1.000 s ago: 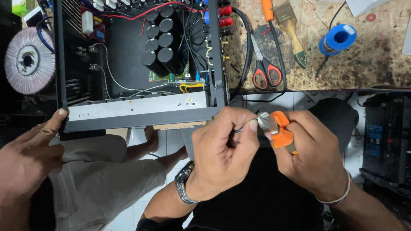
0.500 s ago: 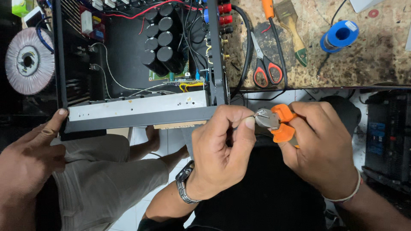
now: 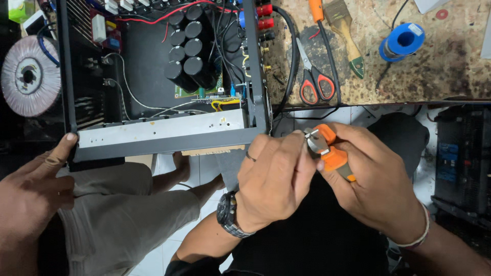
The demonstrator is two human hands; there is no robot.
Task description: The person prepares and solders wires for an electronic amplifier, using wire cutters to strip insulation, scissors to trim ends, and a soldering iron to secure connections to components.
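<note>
My right hand (image 3: 378,189) grips orange-handled cutters (image 3: 332,153), their metal jaws (image 3: 316,142) pointing left. My left hand (image 3: 273,184), with a ring and a dark wristwatch (image 3: 231,217), has its fingertips pinched together right at those jaws; what they pinch looks like a thin wire end, mostly hidden. Both hands hover above my lap in black clothing, just in front of the open amplifier chassis (image 3: 163,135) on the bench.
Another person's hand (image 3: 33,189) rests on the chassis's front left corner, their khaki-clad leg (image 3: 123,214) below. Black capacitors (image 3: 189,48) fill the chassis. A toroidal coil (image 3: 28,76) lies left. Red-handled scissors (image 3: 312,76), a brush (image 3: 348,36) and a blue spool (image 3: 401,41) lie on the workbench.
My hands have drifted slightly right and closed together, so the left fingertips now meet the cutter jaws. The other person's hand stays on the chassis.
</note>
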